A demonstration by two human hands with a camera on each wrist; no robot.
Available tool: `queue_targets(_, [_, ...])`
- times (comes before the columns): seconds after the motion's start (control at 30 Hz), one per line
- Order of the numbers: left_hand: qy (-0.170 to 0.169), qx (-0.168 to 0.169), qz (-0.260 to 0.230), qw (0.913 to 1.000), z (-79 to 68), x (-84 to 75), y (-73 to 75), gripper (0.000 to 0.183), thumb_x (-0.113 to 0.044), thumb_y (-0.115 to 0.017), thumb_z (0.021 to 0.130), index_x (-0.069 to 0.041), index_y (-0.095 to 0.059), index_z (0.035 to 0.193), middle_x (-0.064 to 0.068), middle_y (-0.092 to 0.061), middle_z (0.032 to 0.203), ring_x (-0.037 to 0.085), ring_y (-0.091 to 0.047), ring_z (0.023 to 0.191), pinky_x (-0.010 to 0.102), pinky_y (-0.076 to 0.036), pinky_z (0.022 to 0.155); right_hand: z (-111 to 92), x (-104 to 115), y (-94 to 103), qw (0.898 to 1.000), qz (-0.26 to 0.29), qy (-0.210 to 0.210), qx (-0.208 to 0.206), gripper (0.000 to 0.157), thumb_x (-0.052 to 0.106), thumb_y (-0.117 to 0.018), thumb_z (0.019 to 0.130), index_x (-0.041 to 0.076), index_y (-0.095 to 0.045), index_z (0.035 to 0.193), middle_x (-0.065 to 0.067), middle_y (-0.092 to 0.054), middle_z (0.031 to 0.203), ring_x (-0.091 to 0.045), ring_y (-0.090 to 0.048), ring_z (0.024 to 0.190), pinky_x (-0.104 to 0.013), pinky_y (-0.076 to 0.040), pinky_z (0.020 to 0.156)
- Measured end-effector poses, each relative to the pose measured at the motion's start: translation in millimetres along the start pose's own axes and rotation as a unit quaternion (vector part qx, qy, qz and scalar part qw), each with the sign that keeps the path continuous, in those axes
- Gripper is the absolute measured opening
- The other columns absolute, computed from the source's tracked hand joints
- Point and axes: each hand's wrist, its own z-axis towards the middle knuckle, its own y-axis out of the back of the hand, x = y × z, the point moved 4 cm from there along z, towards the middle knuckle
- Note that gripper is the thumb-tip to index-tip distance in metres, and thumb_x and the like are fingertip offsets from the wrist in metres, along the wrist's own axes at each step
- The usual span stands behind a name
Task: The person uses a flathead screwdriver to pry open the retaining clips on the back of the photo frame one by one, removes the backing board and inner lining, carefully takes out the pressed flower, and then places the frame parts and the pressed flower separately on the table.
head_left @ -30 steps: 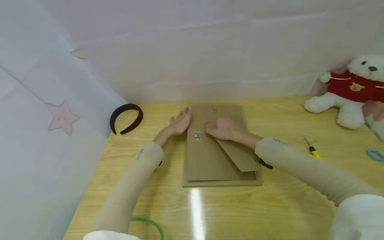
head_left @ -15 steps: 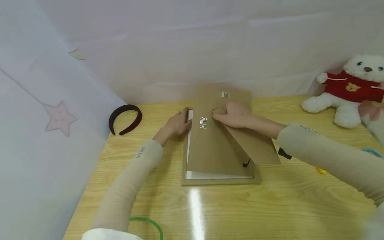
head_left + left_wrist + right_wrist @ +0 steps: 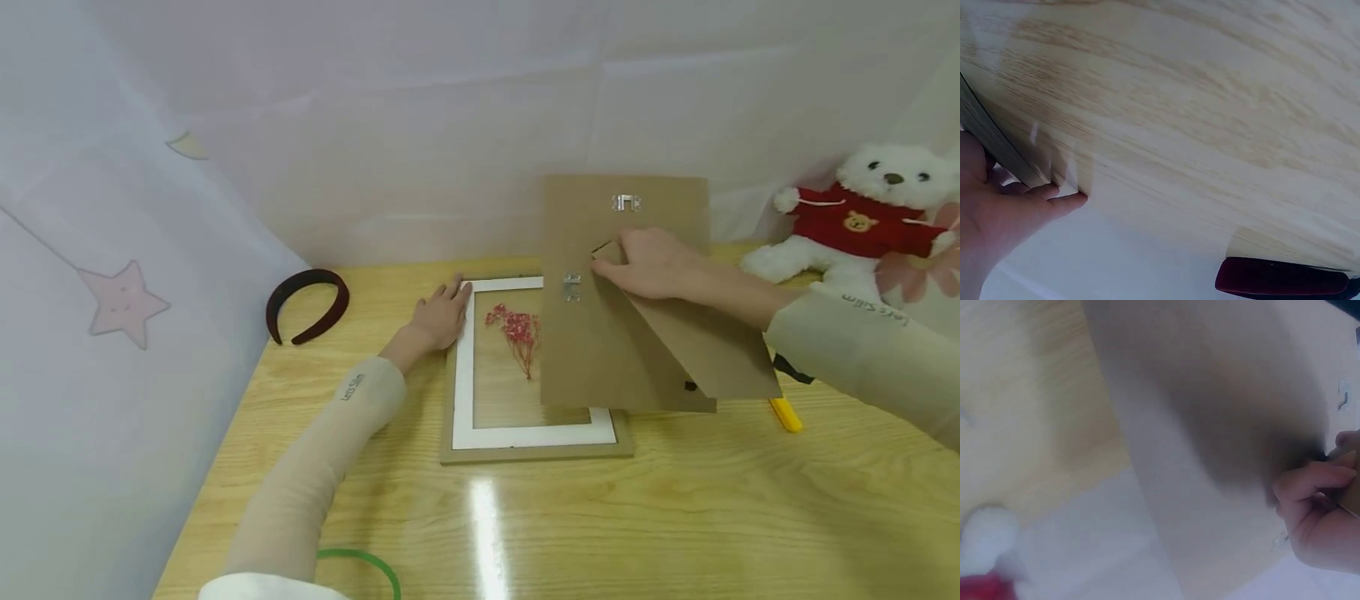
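Note:
A picture frame (image 3: 536, 455) lies back-up on the wooden table, with a white mat (image 3: 498, 437) and pink dried flowers (image 3: 517, 325) inside. My left hand (image 3: 441, 318) rests against its upper left side; in the left wrist view the fingers lie along the frame's edge (image 3: 997, 140). With my right hand (image 3: 651, 265) I pinch the fold-out stand (image 3: 705, 350) of the brown backing board (image 3: 592, 358). The board is raised off the frame and covers its right part from the head view. In the right wrist view, fingers (image 3: 1310, 478) are curled round the stand.
A dark red headband (image 3: 335, 310) lies at the table's back left. A yellow-handled tool (image 3: 785, 414) lies right of the board, partly hidden. A white teddy bear (image 3: 862, 225) in a red top sits back right. A green curved band (image 3: 371, 560) shows at the front left.
My right hand has lifted the backing board out of the frame and carried it up and right, uncovering the mat and flowers. My left hand has stayed at the frame's left side.

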Motion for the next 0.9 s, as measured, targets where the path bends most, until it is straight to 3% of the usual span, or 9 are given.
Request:
queue_targets(0.27, [-0.020, -0.001, -0.016, 0.9997, -5.5, 13.3, -6.6, 0.055, -0.019, -0.032, 0.106, -0.009, -0.013, 0.157, 0.018, 0.003, 0.162, 0.035, -0.013, 0.146, 0.058, -0.027, 0.110, 1.1, -47.6, -2.2, 0.999, -0.019, -0.008, 0.027, 0.046, 0.044, -0.049, 0.097, 0.006, -0.048, 0.071, -0.006, -0.047, 0.063, -0.023, -0.047, 0.061, -0.035, -0.041, 0.059])
queue_targets(0.43, [-0.025, -0.009, -0.026, 0.9993, -9.8, 20.1, -7.4, 0.056, -0.013, -0.036, 0.105, -0.005, -0.016, 0.156, 0.022, 0.000, 0.161, 0.036, -0.015, 0.145, 0.047, -0.027, 0.113, 1.5, -64.6, -8.5, 0.999, -0.018, 0.004, 0.039, 0.051, 0.042, -0.054, 0.094, 0.012, -0.038, 0.056, 0.003, -0.033, 0.052, -0.014, -0.034, 0.049, -0.030, -0.034, 0.050])
queue_targets(0.63, [-0.024, -0.012, -0.035, 0.9990, -12.3, 23.4, -9.9, 0.055, -0.013, -0.035, 0.105, -0.006, -0.015, 0.156, 0.021, 0.001, 0.161, 0.040, -0.013, 0.145, 0.048, -0.024, 0.113, 3.1, -72.7, -26.3, 0.995, -0.025, 0.030, 0.090, 0.045, 0.040, -0.062, 0.089, 0.008, -0.043, 0.063, 0.003, -0.035, 0.054, -0.013, -0.033, 0.050, -0.027, -0.031, 0.048])
queue_targets(0.77, [-0.031, -0.025, -0.038, 0.9985, -12.2, 22.8, -10.0, 0.055, -0.013, -0.036, 0.105, -0.006, -0.017, 0.156, 0.023, -0.001, 0.160, 0.044, -0.016, 0.143, 0.049, -0.027, 0.112, 1.8, -74.0, -35.0, 0.991, -0.030, 0.034, 0.126, 0.045, 0.040, -0.070, 0.083, 0.002, -0.047, 0.077, -0.003, -0.043, 0.064, -0.017, -0.041, 0.057, -0.029, -0.035, 0.052])
queue_targets(0.9, [-0.032, -0.028, -0.039, 0.9983, -12.6, 22.6, -11.5, 0.054, -0.013, -0.035, 0.105, -0.006, -0.017, 0.156, 0.023, -0.002, 0.160, 0.045, -0.017, 0.142, 0.049, -0.028, 0.111, -0.2, -74.7, -39.6, 0.984, -0.022, 0.056, 0.168, 0.042, 0.030, -0.074, 0.078, -0.003, -0.048, 0.082, -0.002, -0.043, 0.066, -0.016, -0.039, 0.057, -0.029, -0.034, 0.053])
